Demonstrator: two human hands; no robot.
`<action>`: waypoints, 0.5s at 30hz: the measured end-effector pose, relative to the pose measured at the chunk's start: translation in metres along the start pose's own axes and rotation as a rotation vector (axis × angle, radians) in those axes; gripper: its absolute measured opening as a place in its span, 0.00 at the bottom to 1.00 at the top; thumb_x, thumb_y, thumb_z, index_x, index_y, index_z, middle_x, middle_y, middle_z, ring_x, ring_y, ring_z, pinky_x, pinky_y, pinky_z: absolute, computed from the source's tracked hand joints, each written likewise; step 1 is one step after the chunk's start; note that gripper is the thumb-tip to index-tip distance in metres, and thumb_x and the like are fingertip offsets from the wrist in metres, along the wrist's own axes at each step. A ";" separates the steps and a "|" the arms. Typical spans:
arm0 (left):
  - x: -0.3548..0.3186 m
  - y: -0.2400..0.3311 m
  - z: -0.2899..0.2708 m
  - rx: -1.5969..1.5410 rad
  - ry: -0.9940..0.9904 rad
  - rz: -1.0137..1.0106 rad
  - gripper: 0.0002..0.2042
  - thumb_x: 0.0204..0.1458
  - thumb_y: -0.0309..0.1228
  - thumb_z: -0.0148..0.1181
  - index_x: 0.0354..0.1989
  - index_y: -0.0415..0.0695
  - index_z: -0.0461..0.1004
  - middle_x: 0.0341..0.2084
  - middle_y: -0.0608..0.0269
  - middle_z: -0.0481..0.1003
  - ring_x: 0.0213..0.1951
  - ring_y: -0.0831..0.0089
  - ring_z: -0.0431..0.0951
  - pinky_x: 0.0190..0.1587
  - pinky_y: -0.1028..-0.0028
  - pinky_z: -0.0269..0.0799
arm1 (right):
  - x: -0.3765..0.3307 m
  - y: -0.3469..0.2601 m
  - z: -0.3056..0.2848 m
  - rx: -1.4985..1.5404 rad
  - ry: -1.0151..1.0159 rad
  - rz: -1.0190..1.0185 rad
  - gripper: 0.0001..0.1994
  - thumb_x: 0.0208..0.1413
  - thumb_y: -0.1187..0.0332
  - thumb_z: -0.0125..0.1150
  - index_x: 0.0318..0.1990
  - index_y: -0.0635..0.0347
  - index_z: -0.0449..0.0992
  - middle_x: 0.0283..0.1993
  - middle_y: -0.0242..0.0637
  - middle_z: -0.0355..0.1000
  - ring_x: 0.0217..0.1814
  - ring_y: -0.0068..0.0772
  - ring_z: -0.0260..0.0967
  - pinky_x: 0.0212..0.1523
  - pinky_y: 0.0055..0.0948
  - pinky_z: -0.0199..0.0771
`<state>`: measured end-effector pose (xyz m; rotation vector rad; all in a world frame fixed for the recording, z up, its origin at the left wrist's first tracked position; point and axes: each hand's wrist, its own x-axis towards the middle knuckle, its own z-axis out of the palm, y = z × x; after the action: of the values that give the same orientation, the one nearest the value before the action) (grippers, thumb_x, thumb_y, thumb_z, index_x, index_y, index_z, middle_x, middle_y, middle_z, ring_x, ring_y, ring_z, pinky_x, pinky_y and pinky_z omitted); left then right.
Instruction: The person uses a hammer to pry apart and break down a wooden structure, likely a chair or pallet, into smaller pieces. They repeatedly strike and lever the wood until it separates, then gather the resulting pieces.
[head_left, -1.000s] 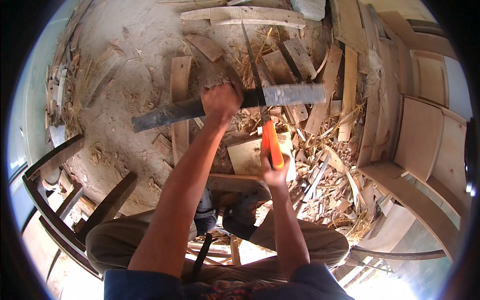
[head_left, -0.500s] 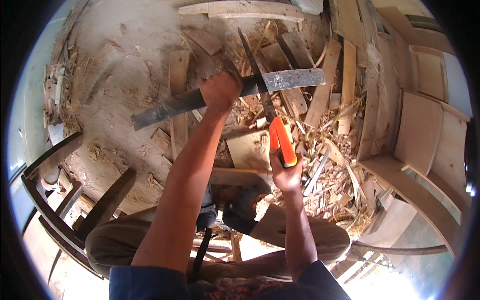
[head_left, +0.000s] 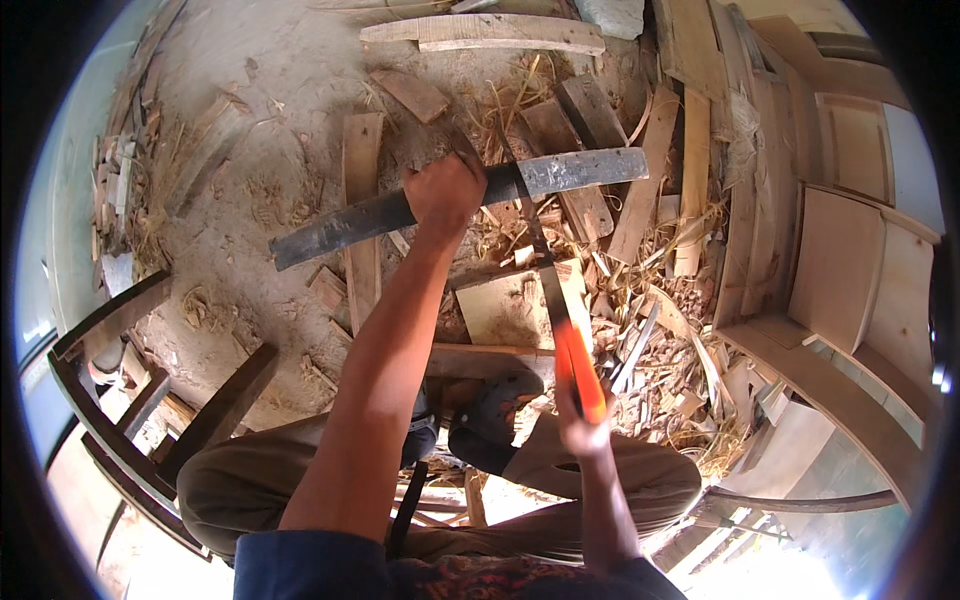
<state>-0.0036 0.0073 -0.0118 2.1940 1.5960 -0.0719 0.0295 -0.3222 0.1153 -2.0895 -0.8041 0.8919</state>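
My left hand [head_left: 445,190] is closed around a long dark board [head_left: 350,225], left of where a saw crosses it. The board slants up to the right, and its right end is greyer and worn. In my right hand [head_left: 585,422] is the orange handle of a hand saw [head_left: 545,285], held near my right knee. The dark blade runs up and away from the handle and meets the board just right of my left hand. Below the board, a pale wooden block [head_left: 505,303] rests on the ground in front of my shoe [head_left: 497,408].
Wood chips and shavings [head_left: 665,370] cover the ground to the right. Several offcuts lie around, including a long pale plank [head_left: 490,32] at the far side. A dark wooden frame [head_left: 125,400] stands at the left. Wooden panels [head_left: 835,260] and a curved frame lean at the right.
My right hand has drawn the saw back toward me, so more blade shows on the near side of the board. My left hand and the board have hardly moved.
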 end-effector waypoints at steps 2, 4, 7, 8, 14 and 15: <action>-0.001 0.007 0.000 0.014 0.035 0.030 0.21 0.60 0.42 0.47 0.27 0.43 0.83 0.25 0.47 0.81 0.31 0.49 0.84 0.50 0.52 0.72 | -0.035 0.013 -0.011 -0.074 0.034 -0.102 0.14 0.57 0.75 0.64 0.50 0.70 0.75 0.33 0.34 0.77 0.30 0.21 0.70 0.35 0.29 0.70; -0.005 0.013 -0.001 0.030 0.034 0.059 0.21 0.60 0.42 0.47 0.27 0.42 0.83 0.26 0.47 0.81 0.31 0.49 0.84 0.49 0.52 0.73 | 0.035 0.010 0.009 0.065 0.042 0.073 0.15 0.55 0.75 0.63 0.50 0.71 0.76 0.35 0.37 0.79 0.32 0.25 0.72 0.38 0.31 0.74; -0.001 0.000 0.006 -0.075 0.042 0.125 0.21 0.59 0.42 0.48 0.24 0.41 0.82 0.25 0.45 0.81 0.30 0.50 0.84 0.46 0.53 0.74 | 0.083 -0.015 0.039 0.178 0.067 0.187 0.05 0.55 0.74 0.62 0.36 0.66 0.77 0.27 0.34 0.74 0.28 0.28 0.69 0.31 0.33 0.72; 0.013 0.009 0.002 -0.057 0.069 0.123 0.21 0.60 0.42 0.47 0.24 0.42 0.83 0.25 0.46 0.81 0.30 0.52 0.84 0.48 0.53 0.72 | 0.098 -0.015 0.045 0.066 0.121 -0.058 0.05 0.55 0.73 0.63 0.31 0.64 0.75 0.20 0.27 0.70 0.22 0.25 0.65 0.25 0.33 0.68; -0.017 0.006 0.008 0.026 0.081 0.104 0.21 0.60 0.40 0.47 0.24 0.44 0.83 0.24 0.49 0.82 0.29 0.56 0.84 0.51 0.53 0.68 | -0.046 -0.030 -0.006 0.110 0.031 0.043 0.07 0.54 0.82 0.54 0.37 0.72 0.78 0.30 0.40 0.78 0.26 0.19 0.72 0.26 0.24 0.71; -0.016 0.003 0.010 -0.003 0.077 0.120 0.20 0.60 0.40 0.48 0.23 0.44 0.83 0.22 0.50 0.81 0.28 0.56 0.84 0.52 0.53 0.67 | -0.049 -0.027 -0.008 0.133 0.006 0.046 0.06 0.54 0.81 0.55 0.37 0.70 0.78 0.26 0.34 0.74 0.25 0.16 0.69 0.25 0.22 0.67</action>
<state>-0.0045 -0.0115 -0.0154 2.3106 1.4991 0.0505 0.0009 -0.3467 0.1573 -2.0008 -0.6772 0.9380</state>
